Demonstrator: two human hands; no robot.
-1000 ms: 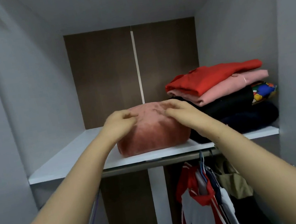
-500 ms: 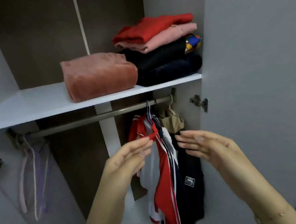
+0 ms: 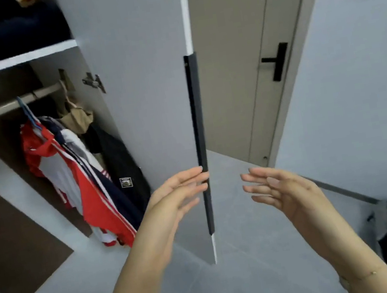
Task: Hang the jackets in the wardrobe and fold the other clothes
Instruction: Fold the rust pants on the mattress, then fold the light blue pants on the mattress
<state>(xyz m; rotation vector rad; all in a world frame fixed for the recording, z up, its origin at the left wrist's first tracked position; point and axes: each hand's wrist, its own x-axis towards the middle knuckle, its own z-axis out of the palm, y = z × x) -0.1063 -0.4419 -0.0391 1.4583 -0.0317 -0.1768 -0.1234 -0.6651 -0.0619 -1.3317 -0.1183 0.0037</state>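
A moment earlier both hands had been patting a folded pink bundle on the wardrobe shelf; by this moment the view had swung right and down, and that bundle had left the frame altogether. The left hand (image 3: 182, 193) came up in the middle of the frame, its fingers (image 3: 192, 174) straight and spread, holding nothing, with the tips at or just short of the long black handle strip (image 3: 201, 145) on the edge of the open wardrobe door (image 3: 145, 103); contact could not be told for sure. The right hand (image 3: 281, 189) hovered at centre right, well off the door, fingers loose and wide, empty too.

The jackets (image 3: 87, 182) hung at lower left from the rail (image 3: 5, 105), a red-and-white one in front, a navy one and a black one behind. Dark folded clothes (image 3: 7, 31) sat on the shelf (image 3: 14, 60) in the upper left corner.

With nothing left in either hand, it looked like the person was reaching to close the door, so the job seemed close to finished. A room door (image 3: 250, 62) with a black lever stood at upper right.
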